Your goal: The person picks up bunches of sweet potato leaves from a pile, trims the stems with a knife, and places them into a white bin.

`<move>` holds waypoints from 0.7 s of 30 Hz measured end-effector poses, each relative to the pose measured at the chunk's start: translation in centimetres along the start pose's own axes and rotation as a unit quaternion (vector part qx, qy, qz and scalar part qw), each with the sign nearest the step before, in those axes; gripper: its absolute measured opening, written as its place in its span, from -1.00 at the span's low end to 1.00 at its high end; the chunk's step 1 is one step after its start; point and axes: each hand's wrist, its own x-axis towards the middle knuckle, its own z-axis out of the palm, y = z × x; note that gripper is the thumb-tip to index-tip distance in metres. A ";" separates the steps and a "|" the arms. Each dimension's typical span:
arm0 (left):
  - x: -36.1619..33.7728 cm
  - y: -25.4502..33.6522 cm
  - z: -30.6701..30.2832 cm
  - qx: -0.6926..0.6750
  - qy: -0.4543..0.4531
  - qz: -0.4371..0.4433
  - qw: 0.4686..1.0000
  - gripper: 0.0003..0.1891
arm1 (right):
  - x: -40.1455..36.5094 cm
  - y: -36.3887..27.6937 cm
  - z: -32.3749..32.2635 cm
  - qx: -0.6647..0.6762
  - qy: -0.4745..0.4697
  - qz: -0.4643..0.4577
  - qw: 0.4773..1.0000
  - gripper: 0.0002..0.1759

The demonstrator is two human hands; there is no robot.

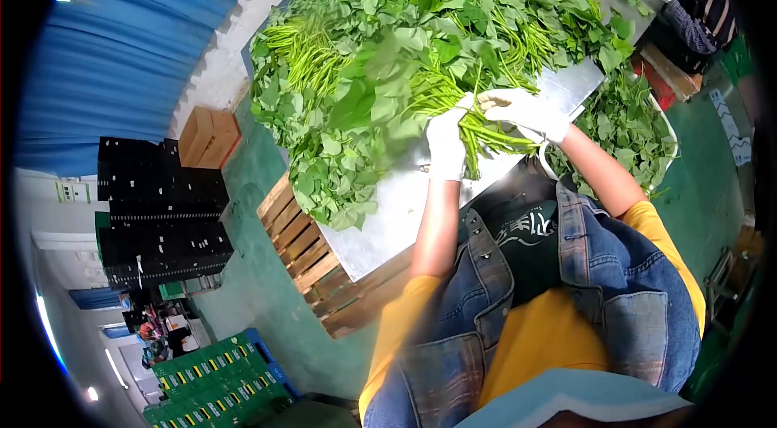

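Silvery sheet metal covers the tabletop point(368, 243) beneath 2 white-gloved hands: the left hand point(447, 144) wraps 1 bunch of slender green leafy stems point(437, 94), while the right hand point(522, 112) curls its fingers just beside, whether pinching any I cannot tell. From the left hand, the bunch's long axis runs leaves outward-left, bare ends rightward below the right hand. Beyond both spreads 1 broad green leaf heap point(486, 11); right of the right hand, 1 white-rimmed container point(673, 140).

L hand point(447, 144) gripping, R hand point(528, 112) nr it, fingers point(495, 106) bent, both gloved, arms point(600, 167) fwd
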 end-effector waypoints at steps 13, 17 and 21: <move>1.3 -3.5 0.4 -0.018 -0.030 0.149 0.988 -0.58 | -1.2 -2.1 1.4 0.171 0.116 -0.059 0.977 -0.72; 2.9 -5.0 -0.3 -0.173 -0.055 0.172 0.968 -0.62 | -1.4 -0.8 1.0 0.191 0.115 -0.081 0.972 -0.70; 3.2 -5.7 0.0 -0.052 -0.049 0.146 0.987 -0.62 | -0.5 -1.2 0.6 -0.027 0.136 -0.111 0.984 -0.77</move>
